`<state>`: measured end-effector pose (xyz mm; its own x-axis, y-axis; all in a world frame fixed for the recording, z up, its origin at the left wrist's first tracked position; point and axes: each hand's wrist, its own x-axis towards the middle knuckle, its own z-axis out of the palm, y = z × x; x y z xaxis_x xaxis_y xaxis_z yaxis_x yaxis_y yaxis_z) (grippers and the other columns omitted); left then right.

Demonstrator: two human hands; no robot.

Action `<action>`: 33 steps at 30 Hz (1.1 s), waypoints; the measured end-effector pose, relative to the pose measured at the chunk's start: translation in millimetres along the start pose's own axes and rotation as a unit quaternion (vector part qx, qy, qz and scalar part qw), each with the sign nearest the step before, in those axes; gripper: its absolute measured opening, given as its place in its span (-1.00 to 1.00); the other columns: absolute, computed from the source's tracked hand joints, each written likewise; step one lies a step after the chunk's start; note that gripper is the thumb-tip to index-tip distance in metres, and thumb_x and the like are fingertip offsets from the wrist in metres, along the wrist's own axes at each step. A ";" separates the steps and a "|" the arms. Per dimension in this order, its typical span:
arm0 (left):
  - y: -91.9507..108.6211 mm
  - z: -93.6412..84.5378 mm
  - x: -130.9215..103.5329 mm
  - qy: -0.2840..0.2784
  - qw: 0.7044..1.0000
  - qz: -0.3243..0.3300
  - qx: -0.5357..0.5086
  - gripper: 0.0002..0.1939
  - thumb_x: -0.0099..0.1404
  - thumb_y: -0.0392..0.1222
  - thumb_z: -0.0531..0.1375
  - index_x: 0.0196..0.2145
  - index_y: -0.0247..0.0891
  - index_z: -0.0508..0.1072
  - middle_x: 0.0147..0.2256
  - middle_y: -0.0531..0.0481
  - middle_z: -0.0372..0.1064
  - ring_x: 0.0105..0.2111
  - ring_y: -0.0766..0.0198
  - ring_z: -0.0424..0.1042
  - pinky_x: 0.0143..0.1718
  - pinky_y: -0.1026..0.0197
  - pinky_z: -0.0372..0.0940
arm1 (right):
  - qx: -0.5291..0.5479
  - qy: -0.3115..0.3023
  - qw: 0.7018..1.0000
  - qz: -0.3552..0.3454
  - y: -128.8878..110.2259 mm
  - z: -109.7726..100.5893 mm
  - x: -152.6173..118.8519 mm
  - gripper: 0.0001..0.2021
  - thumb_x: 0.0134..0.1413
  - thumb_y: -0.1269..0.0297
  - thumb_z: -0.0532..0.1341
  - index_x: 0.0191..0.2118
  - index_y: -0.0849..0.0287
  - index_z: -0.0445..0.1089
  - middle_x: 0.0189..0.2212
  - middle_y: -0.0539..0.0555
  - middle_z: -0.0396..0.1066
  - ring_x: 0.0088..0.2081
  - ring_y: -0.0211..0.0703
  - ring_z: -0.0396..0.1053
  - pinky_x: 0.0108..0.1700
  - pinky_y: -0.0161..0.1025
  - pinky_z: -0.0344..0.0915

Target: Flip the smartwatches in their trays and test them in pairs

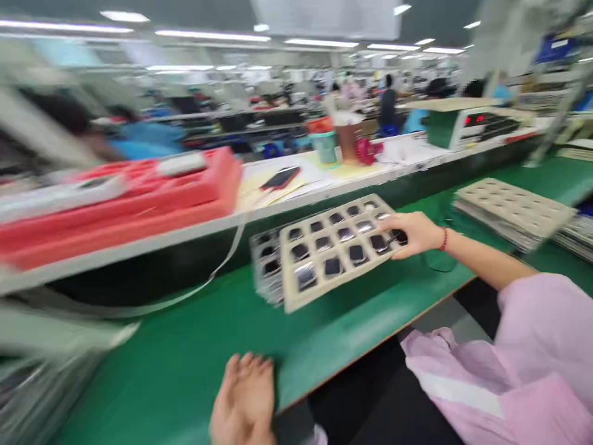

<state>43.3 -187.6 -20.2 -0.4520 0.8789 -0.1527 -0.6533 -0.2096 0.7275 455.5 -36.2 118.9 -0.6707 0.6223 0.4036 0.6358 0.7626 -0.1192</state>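
A cream, matte, shallow rectangular tray with rounded corners (340, 282) is held tilted above a smooth green tabletop (185, 349), its face turned toward the wearer. Three rows of square hollows hold dark, glossy, round-cornered pieces (357, 254), several with a pale, filmy sheen. The bare right hand (413, 235), a thin red bracelet (444, 239) at its wrist and a loose pink sleeve (542, 327) further up the arm, grips the right end of the cream tray, its fingers reaching over the edge and the end cells. The bare left hand (244, 395) lies nearer the wearer than the tray and well apart from it, palm up, fingers together and slightly curled, with nothing in it

Just behind the tray's left end stands a stack of clear, thin-walled plastic trays (270, 289) with dark pieces inside; whether the two touch cannot be told. Right of the cream tray, past the right hand, lies a pile of cream trays with small round dimples (516, 207). A flat, pale, ribbon-like cable (233, 248) hangs in a curve left of it. Beyond it runs a white shelf (199, 231), bearing a block of spongy red foam (227, 182) to its left and a flat black phone with a reddish edge (281, 178) directly behind
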 end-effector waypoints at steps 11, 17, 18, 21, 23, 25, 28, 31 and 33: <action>-14.4 -25.2 0.1 0.057 0.986 -0.013 -0.155 -0.84 0.25 -0.28 0.23 -0.18 -0.28 0.50 -0.33 -0.04 0.51 -0.37 0.32 0.51 -0.30 0.25 0.41 | -0.008 -0.050 0.999 0.002 54.9 95.8 100.8 -0.42 -0.05 -0.19 0.27 0.01 0.10 0.48 0.00 0.14 0.53 -0.03 0.19 0.51 -0.09 -0.01 0.42; -15.4 -29.1 2.4 0.042 0.987 -0.017 -0.154 -0.85 0.29 -0.28 0.21 -0.16 -0.28 0.48 -0.29 -0.05 0.49 -0.35 0.31 0.50 -0.26 0.23 0.39 | -0.004 -0.102 0.994 -0.032 56.3 121.0 155.1 -0.34 -0.08 -0.30 0.26 0.04 0.06 0.46 0.07 0.17 0.50 0.02 0.24 0.47 -0.09 0.01 0.42; -15.3 -28.5 2.3 0.045 0.987 -0.017 -0.156 -0.85 0.30 -0.28 0.21 -0.16 -0.28 0.48 -0.29 -0.06 0.49 -0.35 0.31 0.50 -0.26 0.23 0.39 | -0.002 -0.114 0.993 -0.033 58.1 122.5 162.4 -0.33 -0.09 -0.30 0.27 0.05 0.06 0.46 0.07 0.17 0.50 0.02 0.25 0.47 -0.09 0.01 0.41; -15.1 -26.9 0.9 0.053 0.985 -0.015 -0.164 -0.85 0.30 -0.28 0.20 -0.16 -0.29 0.48 -0.29 -0.06 0.49 -0.35 0.30 0.49 -0.27 0.23 0.38 | 0.007 -0.138 0.990 -0.035 63.9 123.2 171.0 -0.31 -0.10 -0.28 0.30 0.07 0.08 0.46 0.08 0.20 0.49 0.01 0.27 0.47 -0.08 0.01 0.40; -15.1 -26.5 -0.3 0.056 0.984 -0.017 -0.167 -0.85 0.30 -0.28 0.20 -0.16 -0.29 0.48 -0.29 -0.06 0.49 -0.36 0.31 0.49 -0.27 0.23 0.37 | 0.008 -0.140 0.990 -0.033 67.0 121.5 164.8 -0.33 -0.07 -0.25 0.30 0.08 0.09 0.46 0.09 0.21 0.49 0.02 0.27 0.46 -0.06 0.01 0.38; -15.0 -26.9 -1.2 0.054 0.985 -0.016 -0.162 -0.85 0.32 -0.26 0.20 -0.16 -0.28 0.48 -0.29 -0.05 0.48 -0.35 0.31 0.48 -0.26 0.23 0.36 | 0.013 -0.132 0.991 -0.028 69.2 118.9 154.3 -0.35 -0.04 -0.22 0.30 0.09 0.08 0.45 0.09 0.20 0.49 0.03 0.26 0.46 -0.04 0.01 0.36; -14.9 -28.1 -0.6 0.049 0.988 -0.015 -0.148 -0.85 0.31 -0.26 0.20 -0.16 -0.26 0.48 -0.28 -0.05 0.48 -0.33 0.31 0.48 -0.23 0.23 0.37 | 0.030 -0.123 0.992 -0.021 70.4 114.3 145.2 -0.40 -0.03 -0.16 0.32 0.09 0.07 0.46 0.09 0.19 0.49 0.04 0.22 0.45 -0.02 -0.04 0.34; -15.0 -28.8 1.5 0.050 0.989 -0.018 -0.139 -0.85 0.29 -0.26 0.21 -0.17 -0.26 0.49 -0.30 -0.05 0.48 -0.34 0.31 0.48 -0.24 0.23 0.37 | 0.031 -0.147 0.989 -0.007 69.9 111.7 151.9 -0.37 -0.05 -0.14 0.35 0.11 0.09 0.46 0.10 0.20 0.49 0.05 0.22 0.45 -0.05 -0.05 0.33; -15.5 -28.6 2.3 0.052 0.989 -0.018 -0.137 -0.84 0.28 -0.25 0.21 -0.17 -0.26 0.50 -0.30 -0.05 0.48 -0.35 0.31 0.48 -0.26 0.23 0.38 | 0.028 -0.162 0.986 -0.001 69.3 112.5 159.5 -0.34 -0.06 -0.17 0.35 0.13 0.08 0.45 0.10 0.18 0.49 0.04 0.22 0.45 -0.07 -0.04 0.33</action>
<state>35.1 -194.6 -50.9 -0.4757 0.8420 -0.2543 -0.8044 -0.2995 0.5131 349.6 135.7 73.0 -0.7644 0.6381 0.0929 0.6186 0.7663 -0.1733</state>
